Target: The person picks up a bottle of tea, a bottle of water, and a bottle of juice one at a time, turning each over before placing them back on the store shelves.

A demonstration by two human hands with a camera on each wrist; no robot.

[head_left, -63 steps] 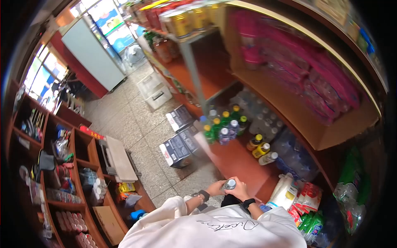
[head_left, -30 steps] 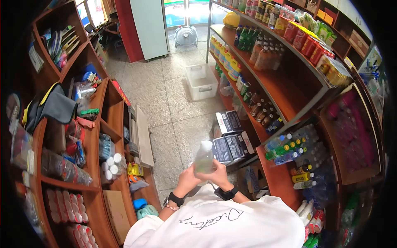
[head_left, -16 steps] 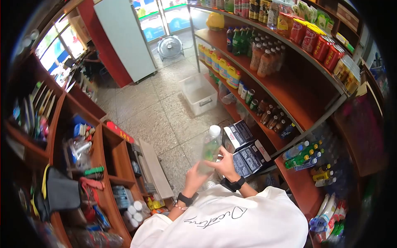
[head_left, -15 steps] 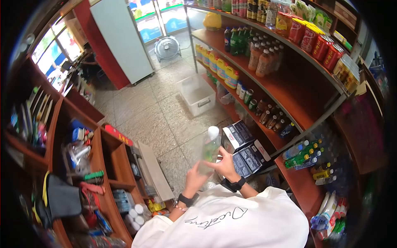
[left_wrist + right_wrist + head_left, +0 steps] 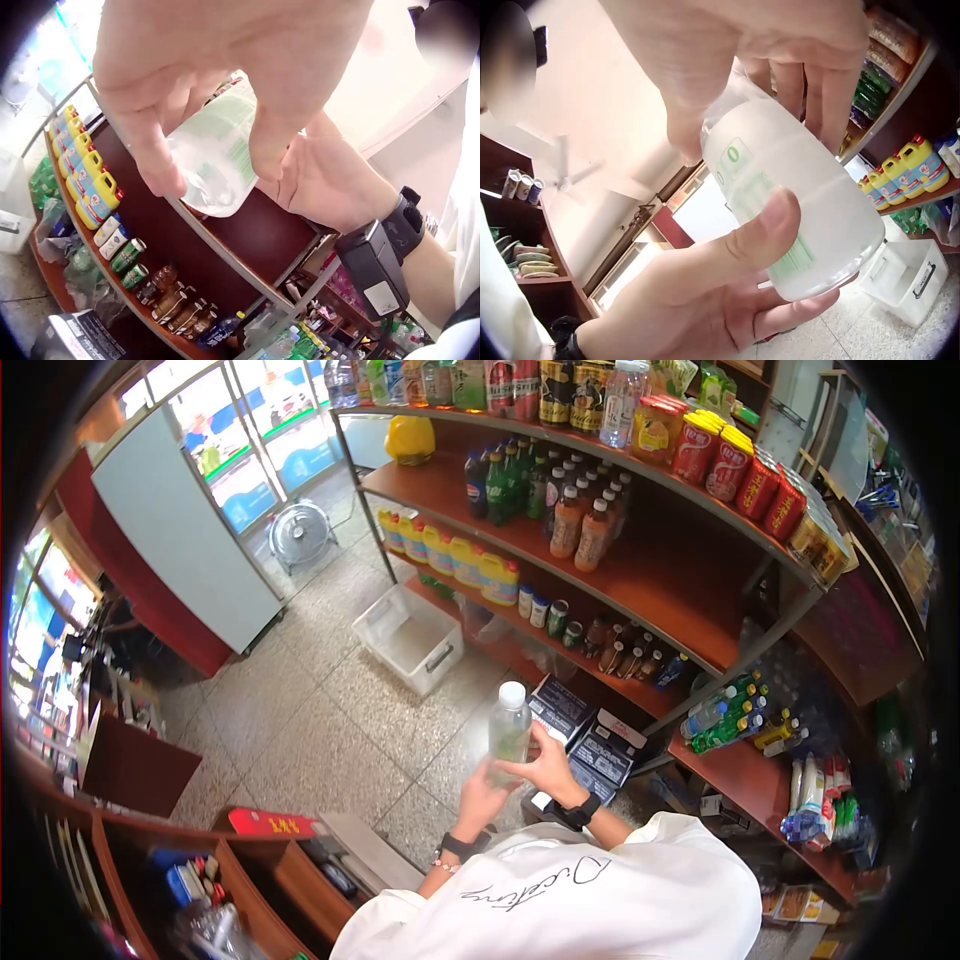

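A clear bottle with a white cap and green print (image 5: 510, 725) stands upright between both hands in front of the white shirt. The left hand (image 5: 482, 800) grips its lower part. Its fingers and thumb wrap the base in the left wrist view, where the bottle's bottom (image 5: 214, 172) faces the camera. The right hand (image 5: 550, 768) holds the bottle's side, thumb and fingers curled round it. In the right wrist view the frosted bottle (image 5: 795, 195) is tilted, with the left hand (image 5: 697, 292) around its lower end and the right hand (image 5: 757, 37) higher up.
A shelf unit (image 5: 660, 570) with drinks and yellow jugs stands ahead and to the right. On the floor are a white plastic bin (image 5: 420, 670) and dark cartons (image 5: 605, 750). Low brown cubbies (image 5: 270, 890) are at the lower left, a fan (image 5: 300, 535) farther back.
The view has swung left and toward the shelves, so the bin and shelf unit appear farther left. Both hands keep hold of the bottle, which was held lower at first.
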